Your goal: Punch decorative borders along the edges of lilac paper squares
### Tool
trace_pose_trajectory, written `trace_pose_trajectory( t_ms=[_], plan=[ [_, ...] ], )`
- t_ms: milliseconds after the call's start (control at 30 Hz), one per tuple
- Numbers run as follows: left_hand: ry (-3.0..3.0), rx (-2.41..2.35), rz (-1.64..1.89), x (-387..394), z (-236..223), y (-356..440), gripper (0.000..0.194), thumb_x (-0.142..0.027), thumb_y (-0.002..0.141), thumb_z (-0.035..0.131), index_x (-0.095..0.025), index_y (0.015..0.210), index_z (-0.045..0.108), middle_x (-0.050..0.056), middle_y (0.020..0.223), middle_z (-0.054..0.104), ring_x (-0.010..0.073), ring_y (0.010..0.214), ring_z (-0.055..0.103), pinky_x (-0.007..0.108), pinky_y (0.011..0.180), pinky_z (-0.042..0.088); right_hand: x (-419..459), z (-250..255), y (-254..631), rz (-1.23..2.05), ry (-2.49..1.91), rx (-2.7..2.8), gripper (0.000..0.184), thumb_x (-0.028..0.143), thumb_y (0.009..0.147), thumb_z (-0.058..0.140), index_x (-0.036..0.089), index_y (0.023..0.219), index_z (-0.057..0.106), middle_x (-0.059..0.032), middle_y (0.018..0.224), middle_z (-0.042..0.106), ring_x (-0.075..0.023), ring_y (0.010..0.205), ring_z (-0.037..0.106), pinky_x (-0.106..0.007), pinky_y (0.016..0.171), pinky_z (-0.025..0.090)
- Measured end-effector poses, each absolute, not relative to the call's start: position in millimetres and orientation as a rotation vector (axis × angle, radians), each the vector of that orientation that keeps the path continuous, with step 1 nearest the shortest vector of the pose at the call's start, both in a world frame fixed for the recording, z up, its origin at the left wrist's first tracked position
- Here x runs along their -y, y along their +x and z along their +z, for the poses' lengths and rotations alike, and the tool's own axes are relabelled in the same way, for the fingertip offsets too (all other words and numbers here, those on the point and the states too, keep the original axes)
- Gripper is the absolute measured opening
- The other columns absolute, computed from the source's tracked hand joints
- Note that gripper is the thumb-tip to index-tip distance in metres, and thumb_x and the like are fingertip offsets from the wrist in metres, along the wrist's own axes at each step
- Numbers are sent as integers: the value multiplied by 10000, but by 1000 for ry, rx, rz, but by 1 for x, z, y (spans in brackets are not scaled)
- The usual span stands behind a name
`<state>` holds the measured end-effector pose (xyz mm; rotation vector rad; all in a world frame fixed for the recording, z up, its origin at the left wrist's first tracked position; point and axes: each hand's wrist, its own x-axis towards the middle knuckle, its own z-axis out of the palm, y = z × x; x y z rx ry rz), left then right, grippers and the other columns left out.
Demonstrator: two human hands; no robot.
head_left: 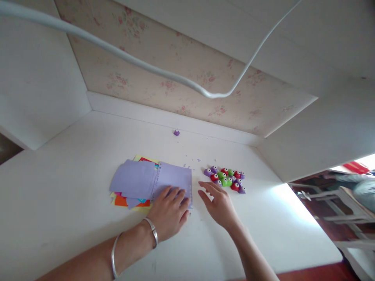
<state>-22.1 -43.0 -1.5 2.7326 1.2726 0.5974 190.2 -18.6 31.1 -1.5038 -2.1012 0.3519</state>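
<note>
A purple sheet of paper point(175, 177) with small holes along its left and right edges lies flat on the white desk. My left hand point(170, 210) rests on its lower right part, fingers stretched out. Another purple sheet point(133, 177) lies to its left, over a stack of coloured paper point(120, 200) whose orange, yellow and red edges show. My right hand point(218, 203) hovers just right of the holed sheet, thumb and fingers apart with nothing between them. Near its fingertips is a cluster of small red, green and purple figures with big eyes point(225, 181).
A single purple figure point(176, 132) sits at the back of the desk point(73, 156). Tiny purple paper bits point(198, 160) are scattered behind the sheet. A white cable point(175, 78) hangs across the view above. White side panels point(310, 128) flank the desk.
</note>
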Motion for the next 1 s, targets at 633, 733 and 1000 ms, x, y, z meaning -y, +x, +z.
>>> trace_pose_trajectory(
  t_ms=[633,733,1000],
  plan=[
    [2709,-1293,563,44,8,-25,246,-358,960,499,-210,1117,618,85,1170,604,268,1122,517,456,934,412,-69,47,126,609,-1524,2025,270,300,890,561,257,1130,677,-22,994,739,-170,826,684,-309,783,555],
    [2706,-1280,564,43,8,-26,250,-365,957,507,-208,1121,612,88,1153,608,266,1129,509,454,939,407,-128,50,99,587,-1638,2101,472,302,870,599,240,1334,536,-58,1179,691,-168,871,683,-318,844,537],
    [2676,-1249,575,36,9,-25,232,-346,951,497,-184,1063,620,83,1016,625,258,1004,529,448,888,427,-234,31,62,401,-1778,2158,676,260,881,572,88,1489,329,-234,1509,361,-335,1319,456,-436,1088,371]
  ],
)
